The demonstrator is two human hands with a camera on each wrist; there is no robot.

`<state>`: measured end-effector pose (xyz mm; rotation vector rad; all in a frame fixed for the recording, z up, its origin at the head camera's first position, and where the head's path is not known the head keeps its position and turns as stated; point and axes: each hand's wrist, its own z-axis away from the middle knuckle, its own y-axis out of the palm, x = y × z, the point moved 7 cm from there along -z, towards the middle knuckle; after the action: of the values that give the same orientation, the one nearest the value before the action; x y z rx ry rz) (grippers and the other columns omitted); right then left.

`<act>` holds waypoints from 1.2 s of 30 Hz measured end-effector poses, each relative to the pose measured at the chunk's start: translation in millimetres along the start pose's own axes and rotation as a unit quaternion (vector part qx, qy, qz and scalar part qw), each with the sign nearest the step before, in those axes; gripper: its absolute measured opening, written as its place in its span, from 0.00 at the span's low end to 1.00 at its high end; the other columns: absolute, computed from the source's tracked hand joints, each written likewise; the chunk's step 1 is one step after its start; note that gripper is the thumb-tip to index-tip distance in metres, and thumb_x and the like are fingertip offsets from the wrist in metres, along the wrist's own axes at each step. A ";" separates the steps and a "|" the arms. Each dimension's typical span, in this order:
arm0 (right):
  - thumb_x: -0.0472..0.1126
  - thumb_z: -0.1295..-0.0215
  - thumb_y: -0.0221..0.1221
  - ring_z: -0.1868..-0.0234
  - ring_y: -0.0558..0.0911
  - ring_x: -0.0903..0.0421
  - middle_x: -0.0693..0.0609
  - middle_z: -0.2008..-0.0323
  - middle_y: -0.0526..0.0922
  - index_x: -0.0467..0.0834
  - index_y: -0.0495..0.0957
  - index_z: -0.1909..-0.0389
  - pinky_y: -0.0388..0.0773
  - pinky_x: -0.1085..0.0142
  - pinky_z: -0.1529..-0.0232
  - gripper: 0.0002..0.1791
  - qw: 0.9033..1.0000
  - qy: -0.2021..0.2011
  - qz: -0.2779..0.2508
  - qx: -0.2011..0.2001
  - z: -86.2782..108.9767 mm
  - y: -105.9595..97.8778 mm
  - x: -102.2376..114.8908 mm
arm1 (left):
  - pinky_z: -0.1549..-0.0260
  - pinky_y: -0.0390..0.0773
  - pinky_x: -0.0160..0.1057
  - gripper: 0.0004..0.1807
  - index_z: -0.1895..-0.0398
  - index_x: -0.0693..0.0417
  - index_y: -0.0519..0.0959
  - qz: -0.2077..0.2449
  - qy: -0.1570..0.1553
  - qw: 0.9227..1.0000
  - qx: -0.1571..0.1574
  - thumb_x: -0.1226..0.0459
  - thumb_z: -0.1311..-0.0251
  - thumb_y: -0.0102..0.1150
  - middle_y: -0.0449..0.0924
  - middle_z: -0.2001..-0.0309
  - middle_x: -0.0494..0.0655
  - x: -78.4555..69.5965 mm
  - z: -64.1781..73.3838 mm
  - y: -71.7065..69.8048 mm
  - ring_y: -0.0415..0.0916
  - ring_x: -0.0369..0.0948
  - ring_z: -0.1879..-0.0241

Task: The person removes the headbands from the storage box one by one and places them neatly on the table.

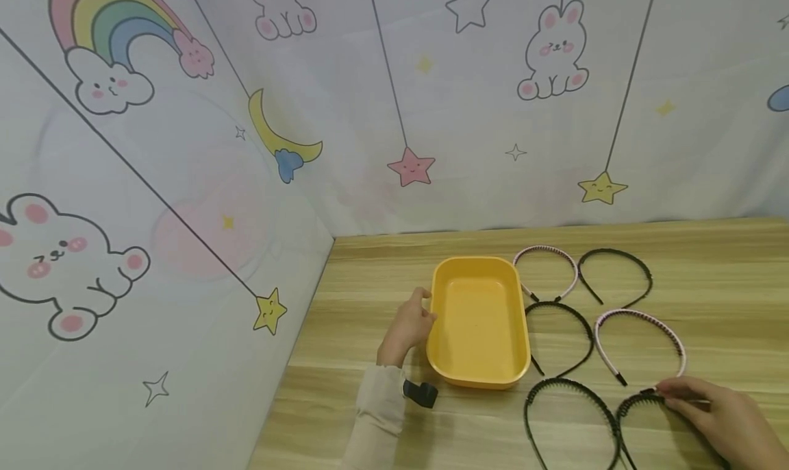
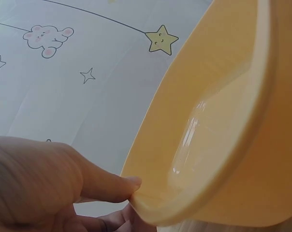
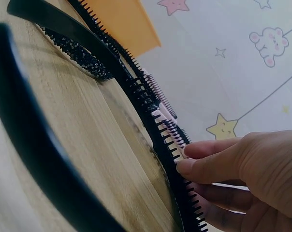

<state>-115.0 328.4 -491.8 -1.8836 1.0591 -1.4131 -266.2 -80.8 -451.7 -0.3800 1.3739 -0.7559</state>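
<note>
My left hand (image 1: 408,327) grips the left rim of a yellow plastic bin (image 1: 474,374), thumb over the edge and fingers outside it, as the left wrist view shows. Nothing lies inside the bin. At the lower right, my right hand (image 1: 721,415) pinches the toothed band of a black headband (image 1: 637,400) between thumb and fingers. Its open ends point toward the camera in the right wrist view. Just beyond that hand lies a pink headband (image 1: 641,314) with black tips; a second black toothed headband (image 1: 570,382) lies to its left.
Right of the bin lie more headbands: another pink one (image 1: 545,248), a black one (image 1: 616,252) at the back and a black one (image 1: 564,307) by the bin's side. They rest on a wood-grain table (image 1: 370,264). A cartoon-printed cloth (image 1: 493,182) stands behind and left.
</note>
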 end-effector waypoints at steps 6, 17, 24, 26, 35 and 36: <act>0.33 0.58 0.72 0.69 0.71 0.84 0.67 0.74 0.83 0.50 0.84 0.71 0.60 0.90 0.68 0.13 1.000 -0.001 0.001 -0.007 -0.2 0.6 0.1 | 0.68 0.78 0.42 0.22 0.39 0.58 0.65 -0.001 0.000 1.000 0.000 0.68 0.35 0.55 0.81 0.58 0.60 -0.5 -0.3 -0.2 0.79 0.48 0.63; 0.31 0.60 0.72 0.71 0.72 0.83 0.79 0.72 0.77 0.47 0.84 0.70 0.62 0.90 0.69 0.14 1.000 -0.021 -0.011 -0.021 1.2 1.3 0.5 | 0.69 0.78 0.41 0.22 0.38 0.59 0.65 0.000 0.002 1.000 0.004 0.68 0.35 0.54 0.81 0.58 0.60 -0.6 -0.3 1.3 0.79 0.47 0.63; 0.30 0.60 0.71 0.70 0.73 0.83 0.80 0.71 0.76 0.46 0.83 0.68 0.61 0.90 0.68 0.15 1.000 -0.021 -0.004 -0.013 2.1 1.9 0.9 | 0.69 0.78 0.41 0.22 0.38 0.59 0.65 0.003 0.000 1.000 0.004 0.69 0.35 0.54 0.81 0.59 0.60 -0.5 -0.3 1.0 0.79 0.47 0.64; 0.30 0.59 0.71 0.70 0.72 0.83 0.79 0.71 0.77 0.46 0.83 0.68 0.61 0.90 0.68 0.15 1.000 -0.019 -0.004 -0.012 2.1 1.2 1.0 | 0.68 0.77 0.41 0.22 0.39 0.59 0.65 0.002 -0.002 1.000 0.003 0.68 0.35 0.54 0.81 0.59 0.59 -0.6 -0.3 1.2 0.78 0.47 0.64; 0.35 0.48 0.69 0.72 0.71 0.82 0.49 0.70 0.86 0.42 0.83 0.65 0.71 0.78 0.73 0.09 1.000 0.011 0.004 0.008 -8.2 -7.8 12.3 | 0.65 0.79 0.44 0.25 0.35 0.58 0.62 -0.001 -0.007 1.000 0.001 0.67 0.34 0.54 0.80 0.55 0.60 0.5 0.0 -0.4 0.79 0.48 0.60; 0.36 0.46 0.68 0.73 0.73 0.79 0.47 0.69 0.86 0.42 0.83 0.63 0.74 0.74 0.74 0.09 1.000 0.013 0.008 0.009 -11.8 -10.9 15.6 | 0.63 0.79 0.45 0.26 0.34 0.58 0.61 -0.002 -0.010 1.000 -0.004 0.66 0.34 0.53 0.79 0.54 0.59 -0.3 0.9 -0.4 0.78 0.49 0.59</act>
<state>-121.3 321.4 -471.5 -1.8460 1.0677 -1.4368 -265.4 -81.0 -451.0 -0.3942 1.3585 -0.7485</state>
